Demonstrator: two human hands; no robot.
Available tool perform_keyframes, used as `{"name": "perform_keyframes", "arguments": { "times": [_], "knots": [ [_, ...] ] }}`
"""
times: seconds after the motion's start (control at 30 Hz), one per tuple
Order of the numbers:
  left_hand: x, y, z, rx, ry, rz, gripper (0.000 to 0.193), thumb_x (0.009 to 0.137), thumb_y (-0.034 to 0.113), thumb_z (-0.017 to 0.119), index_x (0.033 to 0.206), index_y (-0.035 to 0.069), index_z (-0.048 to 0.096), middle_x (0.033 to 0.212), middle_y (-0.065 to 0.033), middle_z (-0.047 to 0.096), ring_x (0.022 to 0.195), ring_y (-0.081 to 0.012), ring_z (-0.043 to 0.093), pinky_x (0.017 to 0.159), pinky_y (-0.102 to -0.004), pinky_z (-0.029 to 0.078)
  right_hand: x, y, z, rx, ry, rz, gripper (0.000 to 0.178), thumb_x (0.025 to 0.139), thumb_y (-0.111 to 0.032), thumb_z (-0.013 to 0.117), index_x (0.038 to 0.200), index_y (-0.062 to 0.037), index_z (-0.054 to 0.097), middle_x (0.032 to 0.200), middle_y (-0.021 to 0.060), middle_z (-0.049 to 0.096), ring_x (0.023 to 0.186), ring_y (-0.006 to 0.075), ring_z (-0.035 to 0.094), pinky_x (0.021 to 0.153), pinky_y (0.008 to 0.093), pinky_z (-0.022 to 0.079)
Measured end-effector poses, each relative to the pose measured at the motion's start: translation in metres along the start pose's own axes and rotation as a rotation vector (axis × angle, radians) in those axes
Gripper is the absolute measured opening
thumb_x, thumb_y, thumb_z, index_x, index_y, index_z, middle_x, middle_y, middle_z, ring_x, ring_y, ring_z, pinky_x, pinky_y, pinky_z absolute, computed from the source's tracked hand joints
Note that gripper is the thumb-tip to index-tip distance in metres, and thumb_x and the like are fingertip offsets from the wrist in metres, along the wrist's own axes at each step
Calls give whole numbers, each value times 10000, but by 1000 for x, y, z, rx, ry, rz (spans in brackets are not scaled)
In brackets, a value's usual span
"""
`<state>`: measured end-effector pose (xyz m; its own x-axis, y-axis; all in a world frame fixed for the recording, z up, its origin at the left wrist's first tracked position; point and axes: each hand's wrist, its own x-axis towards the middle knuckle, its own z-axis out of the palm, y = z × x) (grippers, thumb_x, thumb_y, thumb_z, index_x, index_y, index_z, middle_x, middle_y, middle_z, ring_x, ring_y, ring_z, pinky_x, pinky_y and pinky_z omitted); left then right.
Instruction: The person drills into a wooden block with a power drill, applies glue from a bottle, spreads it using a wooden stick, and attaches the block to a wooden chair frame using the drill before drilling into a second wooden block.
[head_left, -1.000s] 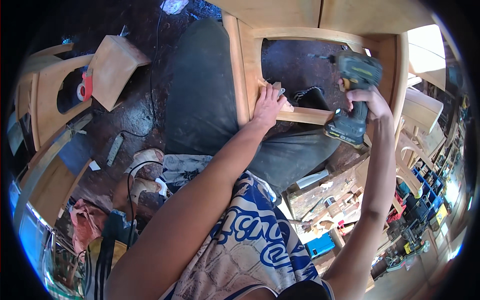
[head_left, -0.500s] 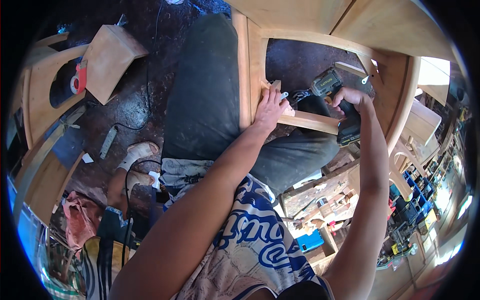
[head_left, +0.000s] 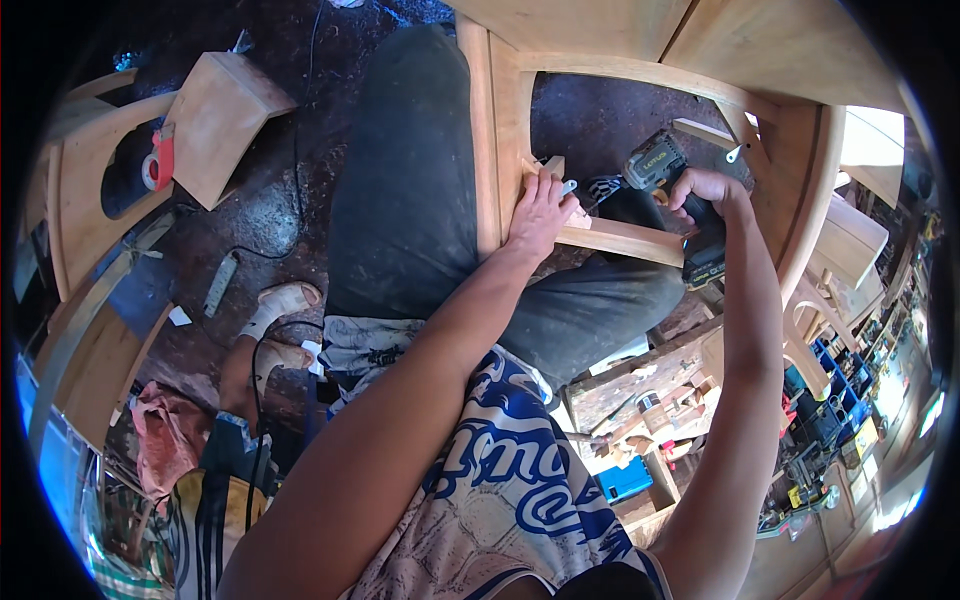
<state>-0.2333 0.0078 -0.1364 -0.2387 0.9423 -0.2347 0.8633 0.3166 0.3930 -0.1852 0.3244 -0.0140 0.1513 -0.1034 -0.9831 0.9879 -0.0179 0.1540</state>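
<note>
My left hand [head_left: 543, 213] presses its fingers round a small wooden block [head_left: 555, 166] at the inner corner of a wooden furniture frame [head_left: 484, 140]. A short pale tip pokes out beside the fingers; what it belongs to I cannot make out. My right hand [head_left: 708, 190] grips the handle of a cordless drill [head_left: 656, 162], whose front points left toward the left hand. The drill's bit is hard to see against the dark background. Below both hands a wooden rail [head_left: 630, 241] crosses between the frame's sides, above my bent leg.
Broad wooden panels [head_left: 600, 25] rise at the top. At left are more furniture parts [head_left: 220, 120], a red tape dispenser [head_left: 158, 160], a power strip [head_left: 220, 285] and a cable. Another person's sandalled foot [head_left: 285, 298] is nearby. Tools and a blue box [head_left: 626, 480] lie lower right.
The drill and my right hand have shifted slightly to the right. My left hand keeps its place on the small block.
</note>
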Motion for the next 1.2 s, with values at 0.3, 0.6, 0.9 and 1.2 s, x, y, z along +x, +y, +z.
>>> {"name": "perform_keyframes", "arguments": {
  "times": [0.3,0.6,0.9,1.2],
  "knots": [
    [0,-2,-3,-6,-14,4,654,693,156,806,1304,112,578,1376,-204,491,1393,-397,377,1159,-500,257,-1,-3,1,-30,-14,-2,214,717,-136,724,912,-49,706,697,58,646,567,163,607,570,335,513],
    [-1,-4,-4,-48,-39,6,634,715,115,779,1311,95,566,1394,-215,488,1403,-403,376,1167,-504,257,11,-32,-1,-105,32,189,153,796,-158,734,916,-62,731,754,73,681,627,198,645,605,395,547],
    [-3,-8,-6,-43,-74,21,663,721,147,793,1341,101,565,1397,-208,484,1405,-395,370,1177,-507,255,30,-53,-3,-242,-10,183,241,707,-146,751,942,-100,738,708,65,636,601,200,604,588,403,520],
    [-1,-7,-5,-8,-66,20,618,755,180,773,1336,105,575,1405,-202,482,1406,-388,365,1179,-506,246,21,-49,1,-234,-36,150,180,698,-122,727,872,-83,697,718,62,632,606,205,602,600,409,516]
  ]
}}
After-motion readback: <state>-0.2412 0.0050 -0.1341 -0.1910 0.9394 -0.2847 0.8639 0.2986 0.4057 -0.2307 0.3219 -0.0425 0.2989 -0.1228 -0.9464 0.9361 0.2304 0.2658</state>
